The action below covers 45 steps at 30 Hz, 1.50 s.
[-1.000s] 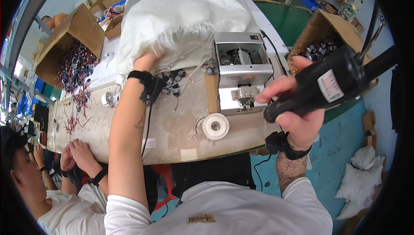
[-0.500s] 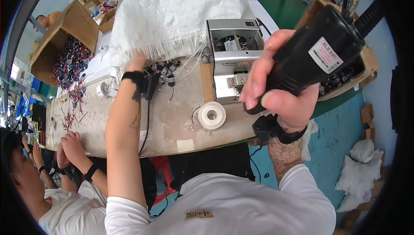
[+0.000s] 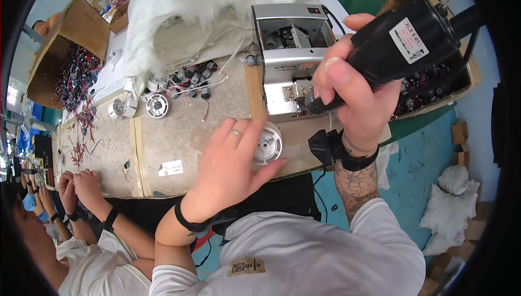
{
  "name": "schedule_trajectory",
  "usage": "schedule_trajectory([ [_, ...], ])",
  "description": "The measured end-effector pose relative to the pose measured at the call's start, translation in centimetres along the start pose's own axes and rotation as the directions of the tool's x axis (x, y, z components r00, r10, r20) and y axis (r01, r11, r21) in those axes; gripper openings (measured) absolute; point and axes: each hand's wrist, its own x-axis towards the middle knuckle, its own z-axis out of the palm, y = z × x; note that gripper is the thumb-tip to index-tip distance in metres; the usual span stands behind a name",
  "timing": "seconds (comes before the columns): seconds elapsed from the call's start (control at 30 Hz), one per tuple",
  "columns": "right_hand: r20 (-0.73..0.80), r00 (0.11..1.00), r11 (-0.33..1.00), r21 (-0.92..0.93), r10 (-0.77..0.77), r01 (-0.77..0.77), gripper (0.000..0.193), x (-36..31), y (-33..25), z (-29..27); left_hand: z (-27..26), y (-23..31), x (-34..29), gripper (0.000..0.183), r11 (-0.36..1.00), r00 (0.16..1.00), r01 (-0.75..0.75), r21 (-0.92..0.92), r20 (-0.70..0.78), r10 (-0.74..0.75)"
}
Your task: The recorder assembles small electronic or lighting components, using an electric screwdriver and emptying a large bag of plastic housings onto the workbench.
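Note:
My right hand (image 3: 355, 87) is wrapped round a thick black corded power tool, probably an electric screwdriver (image 3: 380, 57). Its tapered end points down and left, overlapping the front of a silver box-shaped machine (image 3: 293, 65) in this view. My left hand (image 3: 228, 160) rests low over the near part of the table. Thumb and forefinger bracket a round silvery metal part (image 3: 269, 143) with a hole in its middle, hiding its left side. Behind lie several small dark motor-like pieces with thin wires (image 3: 192, 79), beside another round metal part (image 3: 157, 106).
A crumpled white woven sack (image 3: 211, 3) covers the table's back. At left, a tipped cardboard box (image 3: 70, 30) spills wired pieces; another carton (image 3: 469, 79) stands at right. A person's hands (image 3: 81, 187) are at the table's left edge. White bundles (image 3: 448, 214) lie on the floor.
My left hand has come back from the sack's edge to the round part near me. The sack has shifted, and another round part now shows by the wired pieces. The tool's tip has risen toward the machine.

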Motion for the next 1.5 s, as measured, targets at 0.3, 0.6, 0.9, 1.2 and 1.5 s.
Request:
schedule_trajectory([
  [0.3,-0.021,0.999,0.999,-0.040,-0.037,0.036,0.050,0.2,0.3,-0.6,1.1,-1.0,0.3,0.067,0.988,0.998,-0.010,0.157,-0.056,0.019],
  [0.6,-0.002,0.993,0.991,-0.070,-0.116,0.116,0.046,-0.3,1.3,0.0,-2.0,0.9,-2.7,0.057,0.972,0.987,0.161,0.171,-0.014,-0.161],
  [0.9,-0.006,1.000,0.999,-0.044,-0.010,0.010,0.051,-1.6,0.1,0.1,-2.9,-10.4,-0.6,0.021,0.950,0.963,0.263,0.166,-0.108,-0.248],
  [1.2,-0.017,0.993,0.989,0.094,0.116,-0.114,0.057,-3.6,-1.1,-0.9,-2.0,-14.2,2.9,0.030,0.854,0.994,-0.093,0.512,0.091,0.054],
  [1.5,0.066,0.993,0.994,-0.059,0.096,-0.092,0.057,-4.2,-0.6,-1.7,-3.0,-11.9,1.8,0.016,0.986,0.985,0.168,0.018,0.040,-0.169],
])
